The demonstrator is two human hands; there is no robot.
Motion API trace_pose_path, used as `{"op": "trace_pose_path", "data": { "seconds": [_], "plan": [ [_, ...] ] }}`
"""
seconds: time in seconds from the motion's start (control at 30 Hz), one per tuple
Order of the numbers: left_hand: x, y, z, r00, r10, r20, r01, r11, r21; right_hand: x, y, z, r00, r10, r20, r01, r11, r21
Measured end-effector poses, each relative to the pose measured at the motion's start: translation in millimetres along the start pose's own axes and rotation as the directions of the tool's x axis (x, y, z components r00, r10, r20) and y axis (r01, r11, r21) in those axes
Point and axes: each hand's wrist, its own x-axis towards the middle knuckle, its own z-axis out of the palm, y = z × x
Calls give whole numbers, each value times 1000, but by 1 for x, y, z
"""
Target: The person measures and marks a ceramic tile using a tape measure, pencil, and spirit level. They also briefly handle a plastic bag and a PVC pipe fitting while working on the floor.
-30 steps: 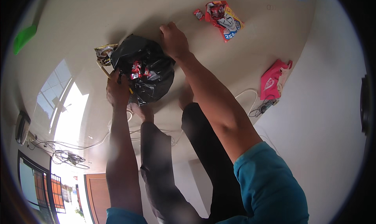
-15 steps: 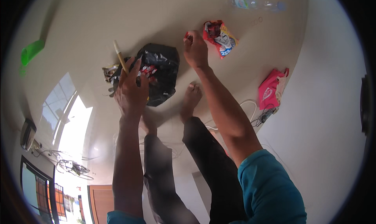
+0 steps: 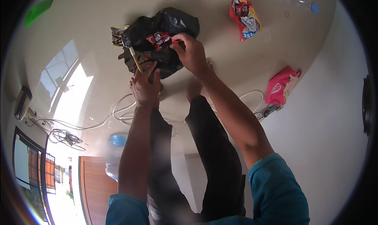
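A crumpled black plastic bag (image 3: 179,22) lies on the pale glossy floor, with red-and-silver wrapped pieces (image 3: 155,40) on it. My left hand (image 3: 144,83) is at the bag's lower left, fingers closed round a thin light wooden stick (image 3: 134,56). My right hand (image 3: 189,54) reaches over the bag's right part and pinches a small red piece (image 3: 174,42) beside the wrappers. A gold packet (image 3: 117,34) and a brown patterned thing (image 3: 128,59) lie at the bag's left. An opened red packet (image 3: 246,20) lies to the right.
My bare feet and legs are below the bag. Around are a clear bottle (image 3: 295,0), green plastic object (image 3: 37,12), pink bag (image 3: 279,85), white cables (image 3: 98,126), a dark cable coil (image 3: 65,137), a large water jug (image 3: 114,164) and a white wall (image 3: 327,138).
My right hand went to the loose red piece beside the red packet and moved back left with it over the black bag. My left hand shifted along with the stick.
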Motion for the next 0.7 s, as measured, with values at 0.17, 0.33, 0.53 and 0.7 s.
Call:
{"op": "trace_pose_path", "data": {
  "seconds": [0.17, 0.33, 0.53, 0.7],
  "plan": [
    [10, 42, -12, 990, 53, -129, -73, 986, -151, -25, -25, -8, 938, 279, 203, -344, 698, 628],
    [11, 67, -26, 999, 16, 37, -8, 981, -193, -47, -45, -24, 907, 320, 275, -421, 722, 549],
    [-4, 58, -35, 894, -198, 402, 274, 951, -140, 13, 4, -111, 773, -211, -598, -187, 825, -533],
    [-32, 43, -48, 824, -256, 506, 346, 934, -91, 42, 68, -180, 972, 56, -229, -235, 317, -919]
  ]
}}
